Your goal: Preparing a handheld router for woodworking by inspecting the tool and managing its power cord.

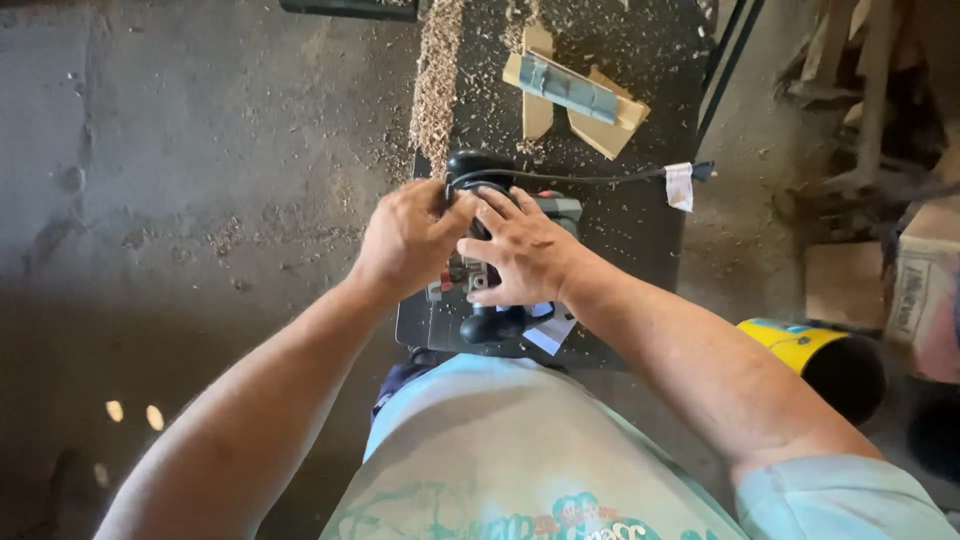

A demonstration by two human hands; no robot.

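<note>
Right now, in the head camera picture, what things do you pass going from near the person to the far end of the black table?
Black round knob of the power tool → right hand → black power cord → pale wooden blocks with a grey-blue metal strip.

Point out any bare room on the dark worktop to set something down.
Free: the strip of worktop between the power cord and the right edge, dusted with shavings. Crowded: the near end, where left hand and right hand cover the router; the wooden jig fills the far end.
</note>
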